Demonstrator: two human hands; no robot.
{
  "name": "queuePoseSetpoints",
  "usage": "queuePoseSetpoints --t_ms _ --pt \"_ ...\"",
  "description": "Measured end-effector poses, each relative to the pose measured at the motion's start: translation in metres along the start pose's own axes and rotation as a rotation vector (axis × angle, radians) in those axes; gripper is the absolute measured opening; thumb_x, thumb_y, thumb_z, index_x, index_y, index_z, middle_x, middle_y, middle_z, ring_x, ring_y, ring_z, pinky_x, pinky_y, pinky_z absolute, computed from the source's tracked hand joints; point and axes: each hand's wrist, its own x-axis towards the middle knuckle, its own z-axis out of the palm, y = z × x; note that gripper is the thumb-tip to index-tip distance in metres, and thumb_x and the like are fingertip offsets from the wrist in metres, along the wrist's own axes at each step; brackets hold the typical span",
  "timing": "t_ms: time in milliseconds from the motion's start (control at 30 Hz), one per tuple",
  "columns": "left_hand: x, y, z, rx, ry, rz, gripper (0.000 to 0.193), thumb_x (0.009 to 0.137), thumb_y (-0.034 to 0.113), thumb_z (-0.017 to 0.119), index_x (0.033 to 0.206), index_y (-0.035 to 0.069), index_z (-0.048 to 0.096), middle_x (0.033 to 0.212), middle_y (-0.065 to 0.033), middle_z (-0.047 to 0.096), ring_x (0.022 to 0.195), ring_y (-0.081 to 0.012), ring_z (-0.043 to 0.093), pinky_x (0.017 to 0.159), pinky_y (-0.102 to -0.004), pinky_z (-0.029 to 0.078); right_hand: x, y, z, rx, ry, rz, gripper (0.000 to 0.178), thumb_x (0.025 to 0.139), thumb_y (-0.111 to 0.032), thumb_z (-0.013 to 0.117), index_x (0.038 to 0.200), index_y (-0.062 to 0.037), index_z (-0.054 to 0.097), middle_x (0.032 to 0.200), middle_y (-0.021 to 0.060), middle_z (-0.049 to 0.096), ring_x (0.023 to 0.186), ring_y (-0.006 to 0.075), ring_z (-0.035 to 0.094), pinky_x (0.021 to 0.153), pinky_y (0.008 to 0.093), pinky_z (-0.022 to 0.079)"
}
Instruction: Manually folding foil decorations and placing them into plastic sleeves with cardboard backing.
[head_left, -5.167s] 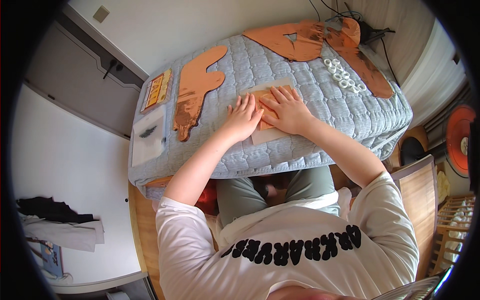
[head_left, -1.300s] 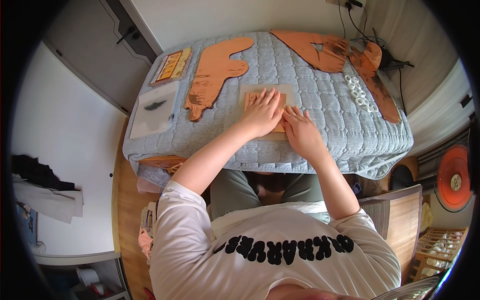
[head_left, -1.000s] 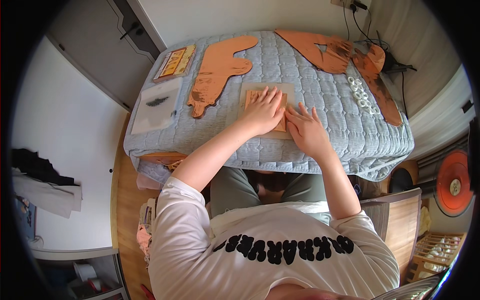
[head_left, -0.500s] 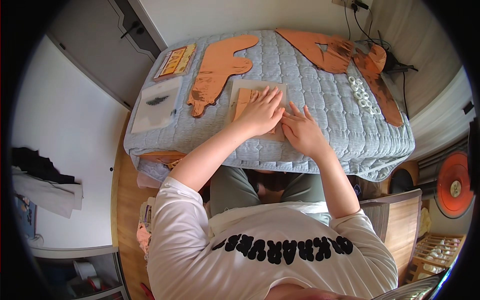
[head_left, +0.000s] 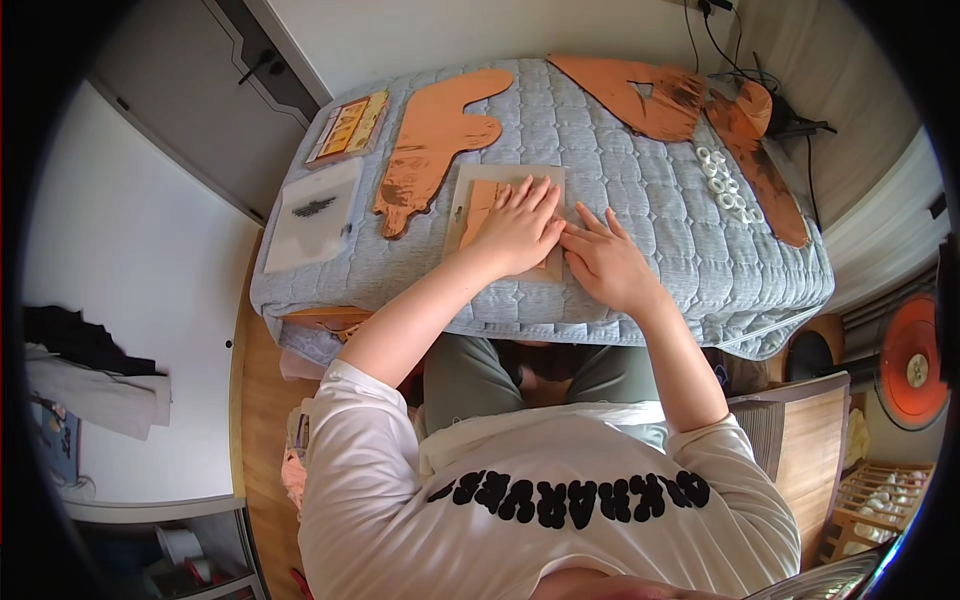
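Note:
A translucent flat plastic case (head_left: 464,190) lies on the bed in front of me, with an orange-brown sheet (head_left: 483,203) on top of it. My left hand (head_left: 517,226) rests flat on the sheet, fingers stretched out, covering much of it. Beside it, my right hand (head_left: 607,262) lies at the case's right edge with its fingers spread; its thumb side is close to the left hand. Neither hand is gripping anything. Whether the right fingertips touch the sheet is hard to tell.
Orange-brown cut-out shapes lie at the left (head_left: 437,128), the far right (head_left: 635,98) and along the right edge (head_left: 757,165). White rings (head_left: 727,188) cluster nearby. Another translucent case (head_left: 313,222) and a patterned flat pack (head_left: 346,127) sit left. The quilted bed (head_left: 600,160) has cables behind it.
Both hands keep nearly the same pose on the sheet and case. The whole view has shifted slightly.

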Motion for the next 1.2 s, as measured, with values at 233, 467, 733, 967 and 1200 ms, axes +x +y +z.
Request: queuePoseSetpoints --t_ms 233,467,733,967,1200 --pt "-0.001 0.003 0.004 -0.061 0.062 0.06 0.064 0.108 0.043 0.032 0.157 0.002 0.033 0.164 -0.0193 0.03 0.152 -0.0393 0.025 0.124 -0.0536 0.02 -0.003 -0.003 -0.008 -0.014 -0.01 0.003 0.03 0.095 -0.013 0.054 0.121 -0.0045 0.067 0.139 0.0104 0.063 0.144 0.0377 0.042 0.12 0.0628 0.025" --pt "-0.003 0.001 0.005 -0.066 0.062 0.072 0.065 0.108 0.045 0.03 0.157 0.002 0.032 0.164 -0.0196 0.03 0.153 -0.0393 0.024 0.124 -0.0538 0.018 -0.004 -0.002 0.0 -0.053 0.046 -0.05 0.028 0.094 -0.015 0.056 0.116 -0.0037 0.069 0.134 0.0109 0.065 0.14 0.0361 0.047 0.119 0.0593 0.031" --pt "-0.003 -0.004 -0.005 -0.212 -0.054 0.169 0.067 0.109 0.042 0.032 0.164 0.008 0.012 0.168 -0.0156 0.021 0.156 -0.0327 0.016 0.127 -0.0459 0.012 -0.016 -0.014 -0.002 0.06 0.092 -0.018 0.04 0.094 -0.021 0.062 0.131 -0.0063 0.063 0.14 0.0144 0.06 0.141 0.0385 0.045 0.119 0.0553 0.032" --pt "0.009 -0.014 -0.017 -1.068 -0.078 0.458 0.076 0.101 0.022 0.047 0.164 0.007 0.007 0.167 -0.02 0.022 0.155 -0.0333 0.023 0.126 -0.0454 0.022 -0.023 -0.01 -0.008 -0.17 -0.112 -0.184 0.064 0.101 -0.061 0.043 0.146 -0.0179 0.054 0.155 0.012 0.046 0.147 0.0399 0.035 0.121 0.0577 0.026" --pt "0.026 -0.066 -0.06 -1.387 0.332 0.205 0.051 0.106 0.024 0.044 0.153 0.004 0.042 0.159 -0.0161 0.04 0.15 -0.0307 0.034 0.124 -0.0428 0.025 -0.033 -0.026 0.007 -0.26 -0.082 -0.089 0.072 0.096 -0.07 0.043 0.148 -0.0216 0.052 0.154 0.0104 0.047 0.145 0.0398 0.038 0.119 0.0584 0.027"
